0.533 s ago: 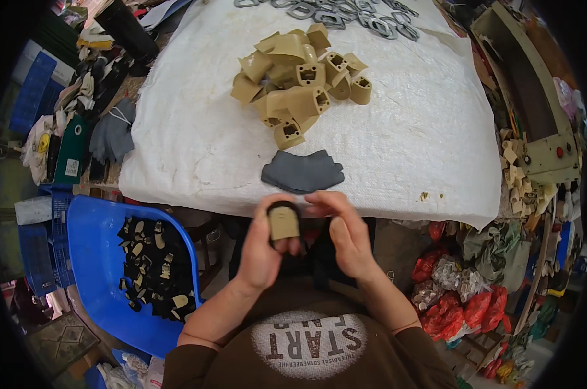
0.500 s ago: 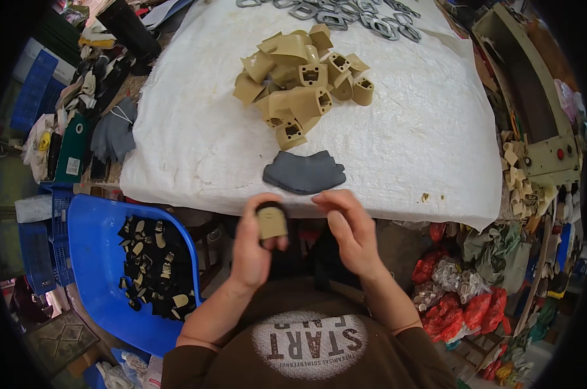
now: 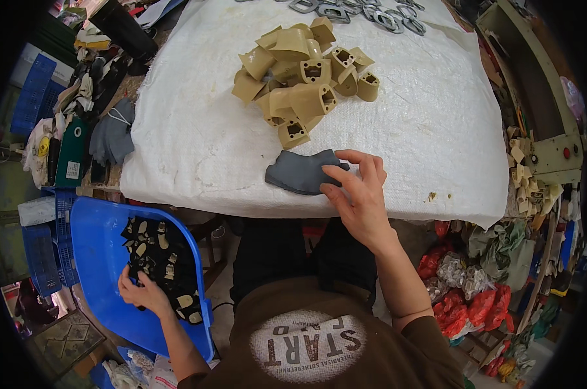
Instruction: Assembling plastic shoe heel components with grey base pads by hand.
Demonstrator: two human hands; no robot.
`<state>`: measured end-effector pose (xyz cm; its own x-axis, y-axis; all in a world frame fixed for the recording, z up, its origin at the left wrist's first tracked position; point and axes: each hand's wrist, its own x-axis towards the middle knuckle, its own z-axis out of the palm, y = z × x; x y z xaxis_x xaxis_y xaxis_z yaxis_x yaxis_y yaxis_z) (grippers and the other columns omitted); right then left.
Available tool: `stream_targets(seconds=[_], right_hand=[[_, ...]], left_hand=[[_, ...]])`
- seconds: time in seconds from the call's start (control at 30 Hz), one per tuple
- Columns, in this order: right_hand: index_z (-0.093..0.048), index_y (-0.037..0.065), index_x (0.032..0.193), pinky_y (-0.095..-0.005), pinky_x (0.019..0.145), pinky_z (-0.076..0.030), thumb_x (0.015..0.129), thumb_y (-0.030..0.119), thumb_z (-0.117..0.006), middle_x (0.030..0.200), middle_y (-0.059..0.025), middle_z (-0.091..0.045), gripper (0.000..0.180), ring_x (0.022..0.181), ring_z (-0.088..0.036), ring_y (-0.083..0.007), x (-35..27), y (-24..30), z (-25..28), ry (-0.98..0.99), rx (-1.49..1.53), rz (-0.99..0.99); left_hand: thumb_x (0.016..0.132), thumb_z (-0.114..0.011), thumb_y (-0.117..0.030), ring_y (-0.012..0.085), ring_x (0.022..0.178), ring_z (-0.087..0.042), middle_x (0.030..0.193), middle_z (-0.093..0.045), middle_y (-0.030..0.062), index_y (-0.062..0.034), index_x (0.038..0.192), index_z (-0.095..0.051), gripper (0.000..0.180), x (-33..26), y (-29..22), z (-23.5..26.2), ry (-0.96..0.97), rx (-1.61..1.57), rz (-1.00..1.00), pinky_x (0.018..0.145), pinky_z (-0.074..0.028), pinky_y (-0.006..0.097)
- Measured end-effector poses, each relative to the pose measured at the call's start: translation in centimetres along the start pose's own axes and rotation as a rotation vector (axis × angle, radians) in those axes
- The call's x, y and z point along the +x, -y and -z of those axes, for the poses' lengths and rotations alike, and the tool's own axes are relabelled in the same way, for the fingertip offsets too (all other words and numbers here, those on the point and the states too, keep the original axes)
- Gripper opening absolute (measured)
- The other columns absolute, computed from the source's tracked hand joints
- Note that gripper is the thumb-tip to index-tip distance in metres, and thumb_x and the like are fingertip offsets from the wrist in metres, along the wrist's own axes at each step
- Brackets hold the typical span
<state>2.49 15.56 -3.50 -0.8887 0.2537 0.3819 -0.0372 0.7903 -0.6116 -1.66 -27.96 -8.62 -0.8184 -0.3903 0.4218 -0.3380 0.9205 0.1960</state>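
My left hand [image 3: 143, 292] is over the blue plastic tub [image 3: 89, 259] at the lower left, fingers apart and nothing visibly held. Under and beyond it lie black pieces with tan parts [image 3: 176, 298]. My right hand [image 3: 363, 194] is at the right end of a small stack of dark grey curved sheets [image 3: 300, 172] by the table's near edge. Its fingertips touch the sheets, thumb and fingers spread. Behind the stack rises a pile of hollow tan moulded parts [image 3: 293, 97], some with holed end faces.
A white woven sheet [image 3: 196, 129] covers the table. Grey ring-shaped parts [image 3: 387, 19] lie at its far end. Dark grey cloth-like pieces [image 3: 114, 133] hang at the left edge. On the right stand a metal box [image 3: 546, 97] and red plastic bags [image 3: 458, 311].
My left hand went from the table's edge down to the tub, and the black-and-tan piece is out of it. My right hand moved forward onto the grey sheets.
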Motion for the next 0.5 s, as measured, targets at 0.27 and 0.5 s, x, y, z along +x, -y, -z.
stream_targets(seconds=[0.27,0.5], right_hand=[[-0.063,0.01,0.081,-0.0412,0.087,-0.029,0.071,0.01,-0.068,0.099,-0.0033,-0.054,0.011,0.098,-0.044,-0.026,1.6,0.1,-2.1,0.046,-0.16,0.053],[-0.056,0.006,0.081,-0.0375,0.086,-0.03,0.077,0.006,-0.06,0.097,-0.0037,-0.057,0.006,0.095,-0.046,-0.0258,2.8,-1.2,-1.9,0.152,-0.06,-0.034]], left_hand=[[0.076,-0.051,0.005,0.0259,0.096,-0.052,0.097,-0.054,0.0126,0.0004,0.093,-0.058,0.019,-2.0,-17.8,2.2,0.276,-1.018,-0.552,0.088,-0.04,0.035],[0.065,-0.062,0.004,0.0297,0.084,-0.057,0.088,-0.056,0.0112,-0.002,0.089,-0.062,0.024,-5.5,-27.3,3.2,0.381,-1.228,-1.249,0.074,-0.047,0.039]])
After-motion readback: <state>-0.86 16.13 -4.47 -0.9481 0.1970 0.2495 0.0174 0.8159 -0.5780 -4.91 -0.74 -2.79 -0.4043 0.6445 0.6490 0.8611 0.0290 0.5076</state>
